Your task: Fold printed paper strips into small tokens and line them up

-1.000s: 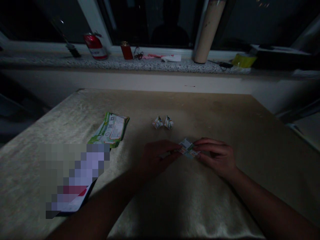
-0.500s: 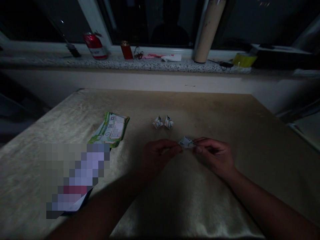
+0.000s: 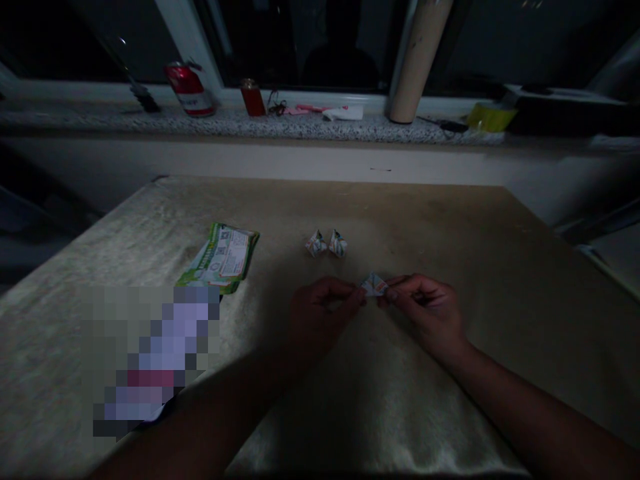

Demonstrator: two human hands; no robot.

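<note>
Between my two hands is a small folded piece of printed paper (image 3: 374, 285), its peak pointing away from me. My left hand (image 3: 325, 310) pinches its left corner with thumb and fingers. On the opposite corner, my right hand (image 3: 430, 308) is closed in a similar pinch. Just beyond, two small folded paper pieces, one on the left (image 3: 316, 245) and one on the right (image 3: 337, 244), stand side by side on the table (image 3: 430, 220). They carry similar print and look like pointed, folded shapes.
Left of my hands lie green printed packets (image 3: 225, 257), with a pixelated flat object (image 3: 165, 347) nearer me. On the granite windowsill (image 3: 280, 127) stand a red can (image 3: 189, 90), a red jar (image 3: 253, 99), a cardboard tube (image 3: 417, 63) and a yellow item (image 3: 493, 118).
The folded paper has turned slightly in my fingers, showing a crease and an orange mark. My left hand has shifted a little to the right; the two standing pieces stay put.
</note>
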